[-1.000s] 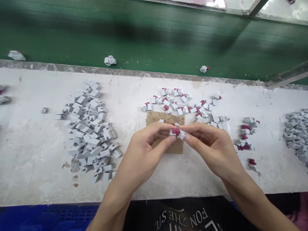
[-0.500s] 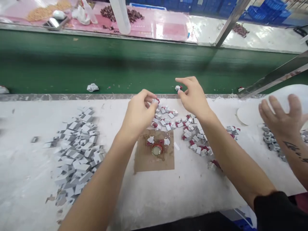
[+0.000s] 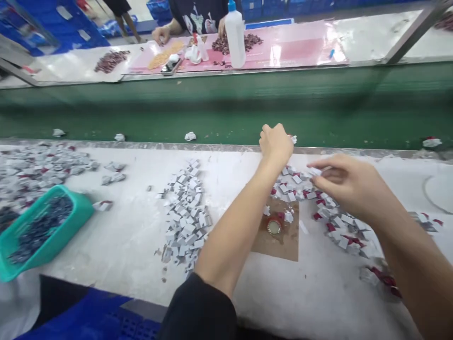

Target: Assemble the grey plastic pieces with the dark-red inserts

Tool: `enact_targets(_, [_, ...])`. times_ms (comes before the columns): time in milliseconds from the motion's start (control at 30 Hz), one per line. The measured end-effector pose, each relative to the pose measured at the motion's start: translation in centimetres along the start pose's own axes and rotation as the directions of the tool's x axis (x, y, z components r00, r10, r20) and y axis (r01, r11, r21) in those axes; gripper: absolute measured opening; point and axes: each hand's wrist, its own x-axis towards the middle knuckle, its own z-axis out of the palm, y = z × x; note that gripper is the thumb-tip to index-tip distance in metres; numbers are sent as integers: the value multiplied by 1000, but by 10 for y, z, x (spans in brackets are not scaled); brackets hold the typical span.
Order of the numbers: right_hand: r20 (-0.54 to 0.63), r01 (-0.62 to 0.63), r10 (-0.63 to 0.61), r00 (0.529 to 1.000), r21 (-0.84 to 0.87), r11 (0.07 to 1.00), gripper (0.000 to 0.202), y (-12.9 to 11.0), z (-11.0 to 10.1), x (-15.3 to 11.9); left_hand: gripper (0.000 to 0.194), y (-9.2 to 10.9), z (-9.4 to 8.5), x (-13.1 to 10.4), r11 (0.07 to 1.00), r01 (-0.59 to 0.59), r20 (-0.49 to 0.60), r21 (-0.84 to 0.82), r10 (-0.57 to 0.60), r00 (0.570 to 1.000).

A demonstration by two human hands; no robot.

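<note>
My left hand (image 3: 276,144) reaches over the near edge of the green belt, fingers curled. A small white-and-red plastic part (image 3: 293,139) shows at its thumb side; the fingertips are hidden behind the hand. My right hand (image 3: 348,186) pinches a small white part (image 3: 313,172) between thumb and fingers, above a pile of white-and-red parts (image 3: 339,224). On the table, a brown card (image 3: 288,245) bears a round metal-rimmed piece (image 3: 273,227) and a few small parts. Left of my left forearm lies a heap of grey-white block parts (image 3: 186,212).
A turquoise basket (image 3: 76,215) of dark parts stands at left, beside a wide spread of white-and-red parts (image 3: 38,165). White pieces sit along the green belt (image 3: 141,108). Across it, a person's hands (image 3: 163,35) work near a white bottle (image 3: 236,40).
The view has swung left, bringing the turquoise basket into sight and losing the co-worker's hand at right. My left hand moved forward to the belt; my right drew back over the parts and closed.
</note>
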Motion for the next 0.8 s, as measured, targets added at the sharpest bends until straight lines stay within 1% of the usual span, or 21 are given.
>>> enact_targets(33, [21, 10, -11, 1000, 19, 1000, 24, -1, -1, -20, 12, -3, -6, -12, 1000, -17, -2, 24, 17, 1000])
enact_targets(100, [100, 42, -47, 994, 50, 998, 18, 1, -1, -58, 19, -14, -23, -45, 995, -77, 11, 70, 77, 997])
enact_targets(133, [141, 56, -64, 988, 57, 997, 16, 3, 0, -76, 22, -23, -34, -66, 985, -132, 25, 112, 130, 991])
enact_targets(167, [177, 64, -73, 982, 56, 996, 14, 7, 1, -93, 22, -33, -45, -88, 974, -162, 32, 159, 159, 987])
enact_targets(200, [200, 67, -75, 977, 46, 997, 14, 11, 3, -108, 22, -45, -56, -111, 965, -167, 21, 203, 166, 986])
enact_targets(267, [211, 64, -65, 975, 15, 998, 16, 20, 6, -131, 19, -72, -76, -156, 939, -133, -42, 318, 154, 987])
enact_targets(333, [195, 61, -58, 979, -7, 998, 21, 28, 9, -146, 21, -99, -92, -194, 903, -63, -127, 425, 128, 984])
enact_targets(367, [180, 67, -66, 981, -4, 998, 23, 31, 9, -150, 21, -111, -99, -209, 886, -29, -168, 463, 120, 978])
enact_targets(433, [142, 90, -92, 986, 22, 996, 22, 33, 11, -153, 22, -130, -108, -233, 853, 61, -256, 518, 87, 963])
enact_targets(500, [97, 98, -104, 990, 57, 994, 19, 30, 11, -151, 24, -144, -113, -246, 817, 169, -343, 551, 37, 939])
enact_targets(567, [65, 74, -79, 995, 85, 994, 17, 26, 12, -148, 26, -152, -114, -252, 795, 236, -393, 559, 4, 919])
enact_targets(667, [50, 5, -10, 999, 106, 994, 18, 20, 12, -145, 25, -156, -110, -250, 814, 239, -401, 529, -9, 916])
enact_targets(800, [13, -76, 75, 997, 176, 981, 23, 18, 16, -145, 16, -152, -104, -240, 839, 257, -409, 479, -46, 912])
